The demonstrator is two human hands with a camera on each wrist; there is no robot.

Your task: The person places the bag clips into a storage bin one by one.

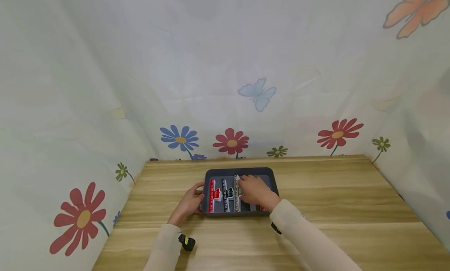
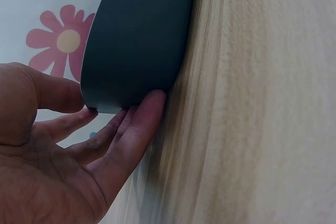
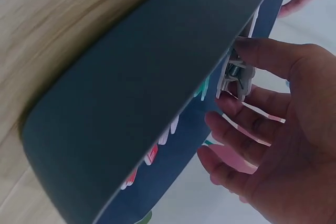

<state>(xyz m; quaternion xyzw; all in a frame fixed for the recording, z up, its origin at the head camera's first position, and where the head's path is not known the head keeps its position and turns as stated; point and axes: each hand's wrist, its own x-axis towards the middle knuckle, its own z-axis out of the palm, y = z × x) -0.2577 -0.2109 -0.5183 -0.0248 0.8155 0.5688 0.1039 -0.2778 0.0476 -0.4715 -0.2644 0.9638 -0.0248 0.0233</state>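
A dark grey tray [image 1: 239, 214] lies on the table with long bag clips in it. My left hand [image 1: 190, 202] grips its left side; in the left wrist view, thumb and fingers touch the tray's end wall [image 2: 136, 40]. Over the tray, my right hand [image 1: 258, 189] pinches a greyish bag clip [image 1: 237, 200]. Its spring and handle [image 3: 236, 72] show between thumb and fingers in the right wrist view. To its left in the tray are a black clip [image 1: 225, 197] and a red clip [image 1: 211, 197]. My right hand hides part of the tray's right half.
Another red clip [image 1: 263, 208] shows at the tray's right, beneath my wrist. A green clip [image 3: 201, 88] and several pale and red ones [image 3: 151, 155] peek over the rim. Wood-grain table [image 1: 334, 193] surrounds the tray; a flowered curtain [image 1: 288, 118] hangs behind.
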